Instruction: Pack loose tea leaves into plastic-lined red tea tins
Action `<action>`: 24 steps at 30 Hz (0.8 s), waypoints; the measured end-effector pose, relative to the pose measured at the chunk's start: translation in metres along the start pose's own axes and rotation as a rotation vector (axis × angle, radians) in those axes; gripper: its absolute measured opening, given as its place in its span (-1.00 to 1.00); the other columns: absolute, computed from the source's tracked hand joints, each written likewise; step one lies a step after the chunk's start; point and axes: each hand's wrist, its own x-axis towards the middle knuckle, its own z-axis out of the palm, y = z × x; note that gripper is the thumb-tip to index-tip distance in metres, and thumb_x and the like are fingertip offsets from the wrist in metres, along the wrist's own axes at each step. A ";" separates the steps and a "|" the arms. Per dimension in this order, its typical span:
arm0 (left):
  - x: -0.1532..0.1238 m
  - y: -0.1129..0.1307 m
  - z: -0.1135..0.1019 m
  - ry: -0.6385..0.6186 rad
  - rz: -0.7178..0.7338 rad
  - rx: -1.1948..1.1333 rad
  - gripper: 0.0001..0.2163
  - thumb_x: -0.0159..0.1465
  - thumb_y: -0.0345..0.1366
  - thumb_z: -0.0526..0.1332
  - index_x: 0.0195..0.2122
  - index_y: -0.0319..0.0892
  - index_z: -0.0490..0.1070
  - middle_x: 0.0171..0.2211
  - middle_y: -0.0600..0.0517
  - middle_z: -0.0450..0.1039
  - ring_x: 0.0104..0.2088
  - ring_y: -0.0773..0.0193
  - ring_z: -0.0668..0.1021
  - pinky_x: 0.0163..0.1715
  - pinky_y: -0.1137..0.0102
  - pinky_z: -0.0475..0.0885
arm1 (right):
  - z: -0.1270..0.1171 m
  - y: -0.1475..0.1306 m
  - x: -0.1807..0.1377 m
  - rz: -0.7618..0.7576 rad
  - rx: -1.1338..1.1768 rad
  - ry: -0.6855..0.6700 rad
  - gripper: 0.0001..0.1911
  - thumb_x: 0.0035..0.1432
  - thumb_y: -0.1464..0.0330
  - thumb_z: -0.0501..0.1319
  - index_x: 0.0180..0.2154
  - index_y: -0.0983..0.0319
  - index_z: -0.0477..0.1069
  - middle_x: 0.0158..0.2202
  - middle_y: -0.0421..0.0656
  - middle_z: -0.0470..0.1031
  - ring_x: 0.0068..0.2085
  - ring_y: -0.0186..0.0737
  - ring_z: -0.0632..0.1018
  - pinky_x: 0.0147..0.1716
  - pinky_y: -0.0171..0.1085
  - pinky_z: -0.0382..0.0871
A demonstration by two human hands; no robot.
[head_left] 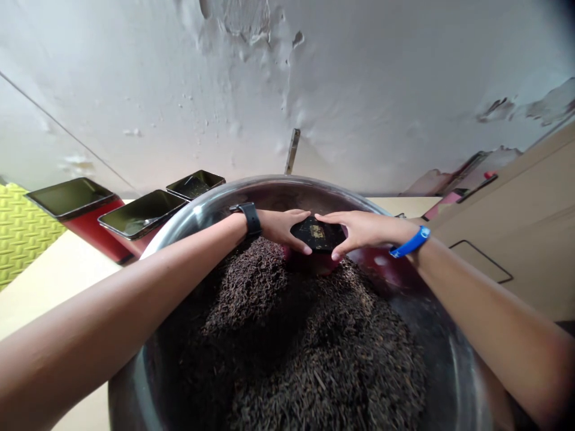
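Dark loose tea leaves [323, 359] lie heaped in a big round metal bowl [155, 239]. Against the bowl's far side stands a red tea tin [309, 261] with a black lid [318, 234] that bears a small gold mark. My left hand [284, 228], with a black watch on the wrist, grips the lid's left edge between thumb and fingers. From the other side my right hand [354, 230], below a blue wristband, holds the lid's right edge. The tin's lower part is hidden by the tea and the shadow.
Several lidless red tins stand left of the bowl, among them a near tin [139, 216] and a far-left tin [85, 227]. A green-yellow textured mat [20, 233] lies at the left. Cardboard [516, 227] rises on the right; a peeling wall [251, 90] stands behind.
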 end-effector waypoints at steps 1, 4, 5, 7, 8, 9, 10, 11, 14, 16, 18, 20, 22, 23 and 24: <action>0.000 0.000 0.000 -0.014 -0.009 -0.007 -0.08 -0.09 0.15 0.13 0.22 -0.19 -0.20 0.24 -0.09 -0.21 0.20 0.13 0.01 0.13 0.34 -0.03 | -0.001 0.000 0.001 -0.011 0.000 -0.007 -0.01 -0.33 0.05 0.30 0.17 0.08 0.01 0.13 -0.17 0.18 0.09 0.04 0.25 0.07 0.00 0.12; 0.000 0.000 0.001 -0.025 -0.021 -0.034 -0.06 -0.10 0.16 0.13 0.23 -0.18 -0.24 0.25 -0.09 -0.26 0.20 0.12 0.01 0.13 0.33 -0.02 | -0.002 -0.004 0.001 0.002 -0.013 -0.012 0.01 -0.32 0.05 0.30 0.18 0.13 -0.01 0.13 -0.11 0.17 0.09 0.04 0.25 0.06 -0.02 0.13; 0.000 0.000 0.002 -0.021 -0.020 -0.045 -0.05 -0.11 0.16 0.14 0.23 -0.17 -0.24 0.25 -0.10 -0.26 0.19 0.11 0.03 0.12 0.33 0.00 | 0.000 -0.006 0.000 0.010 -0.018 -0.009 0.02 -0.32 0.04 0.29 0.19 0.16 -0.02 0.13 -0.09 0.17 0.10 0.04 0.24 0.07 -0.03 0.12; 0.000 -0.001 0.004 -0.007 -0.013 -0.070 -0.05 -0.11 0.15 0.16 0.22 -0.15 -0.23 0.24 -0.11 -0.22 0.17 0.10 0.09 0.09 0.34 0.07 | 0.007 -0.009 -0.003 0.011 -0.023 0.006 0.06 -0.32 0.05 0.29 0.20 0.19 -0.08 0.15 -0.06 0.12 0.11 0.04 0.21 0.08 -0.05 0.09; 0.000 -0.002 0.004 0.001 -0.003 -0.083 -0.07 -0.12 0.14 0.16 0.22 -0.14 -0.21 0.23 -0.10 -0.18 0.15 0.10 0.13 0.08 0.34 0.10 | 0.013 -0.010 -0.004 0.013 -0.017 0.028 0.09 -0.32 0.06 0.30 0.22 0.20 -0.13 0.17 -0.05 0.08 0.11 0.05 0.21 0.08 -0.05 0.10; 0.001 -0.003 0.005 0.010 0.010 -0.095 -0.08 -0.12 0.13 0.17 0.21 -0.13 -0.18 0.21 -0.10 -0.13 0.13 0.11 0.16 0.06 0.34 0.12 | 0.020 -0.010 -0.006 0.017 -0.006 0.053 0.11 -0.31 0.08 0.30 0.23 0.19 -0.20 0.19 -0.03 0.01 0.10 0.05 0.22 0.07 -0.06 0.12; 0.001 -0.004 0.006 0.023 0.026 -0.109 -0.09 -0.12 0.12 0.19 0.21 -0.13 -0.15 0.19 -0.10 -0.07 0.11 0.12 0.20 0.04 0.35 0.15 | 0.027 -0.009 -0.007 0.024 0.010 0.082 0.13 -0.30 0.11 0.30 0.23 0.18 -0.27 0.21 -0.02 -0.07 0.08 0.05 0.24 0.05 -0.08 0.15; 0.001 -0.005 0.007 0.038 0.047 -0.126 -0.10 -0.13 0.11 0.20 0.20 -0.14 -0.11 0.17 -0.11 0.00 0.08 0.13 0.23 0.02 0.35 0.18 | 0.034 -0.008 -0.008 0.030 0.029 0.111 0.14 -0.29 0.13 0.29 0.23 0.18 -0.32 0.22 -0.01 -0.14 0.07 0.04 0.25 0.04 -0.10 0.17; 0.001 -0.008 0.008 0.099 0.087 -0.194 -0.21 -0.07 0.08 0.19 0.14 -0.20 0.03 0.06 -0.11 0.20 -0.01 0.17 0.34 -0.05 0.38 0.26 | 0.048 -0.006 -0.010 0.026 0.092 0.196 0.10 -0.26 0.17 0.28 0.23 0.18 -0.30 0.20 -0.01 -0.17 0.09 -0.01 0.22 0.06 -0.14 0.14; -0.001 -0.011 0.008 0.152 0.087 -0.226 -0.37 0.04 0.06 0.10 0.07 -0.21 0.16 -0.03 -0.07 0.32 -0.09 0.22 0.39 -0.10 0.41 0.28 | 0.050 -0.009 -0.009 0.003 0.121 0.245 0.04 -0.28 0.18 0.29 0.21 0.17 -0.17 0.14 -0.03 -0.05 0.09 -0.03 0.20 0.08 -0.13 0.10; -0.005 -0.015 0.005 0.211 0.066 -0.205 -0.52 0.14 0.02 0.00 -0.05 -0.21 0.31 -0.15 -0.03 0.42 -0.19 0.27 0.44 -0.17 0.43 0.30 | 0.046 -0.018 -0.010 -0.024 0.126 0.273 -0.04 -0.30 0.20 0.31 0.16 0.15 -0.05 0.08 -0.04 0.06 0.07 -0.04 0.23 0.08 -0.09 0.10; -0.011 -0.021 -0.002 0.289 0.021 -0.144 -0.57 0.18 -0.01 -0.06 -0.20 -0.20 0.42 -0.29 -0.01 0.47 -0.31 0.29 0.46 -0.27 0.43 0.31 | 0.038 -0.029 -0.013 -0.043 0.108 0.301 -0.10 -0.30 0.20 0.31 0.12 0.14 0.02 0.05 -0.05 0.11 0.03 -0.04 0.26 0.06 -0.07 0.11; -0.020 -0.028 -0.012 0.411 -0.063 -0.085 -0.58 0.19 -0.03 -0.08 -0.29 -0.18 0.46 -0.37 0.00 0.49 -0.38 0.30 0.46 -0.32 0.42 0.30 | 0.025 -0.039 -0.020 -0.030 0.075 0.353 -0.14 -0.28 0.19 0.30 0.11 0.12 0.04 0.06 -0.06 0.11 0.03 -0.03 0.27 0.06 -0.06 0.12; -0.024 -0.032 -0.018 0.487 -0.118 -0.057 -0.59 0.19 -0.04 -0.08 -0.30 -0.17 0.47 -0.37 -0.01 0.49 -0.38 0.29 0.46 -0.32 0.42 0.30 | 0.016 -0.043 -0.025 -0.014 0.053 0.386 -0.15 -0.26 0.17 0.29 0.11 0.10 0.04 0.06 -0.07 0.11 0.04 -0.02 0.26 0.06 -0.05 0.11; -0.029 -0.038 -0.024 0.566 -0.182 -0.025 -0.61 0.19 -0.06 -0.08 -0.29 -0.16 0.46 -0.36 -0.02 0.49 -0.36 0.28 0.46 -0.32 0.41 0.29 | 0.007 -0.045 -0.031 0.008 0.031 0.421 -0.16 -0.24 0.16 0.28 0.11 0.07 0.03 0.06 -0.08 0.12 0.05 -0.01 0.25 0.07 -0.03 0.10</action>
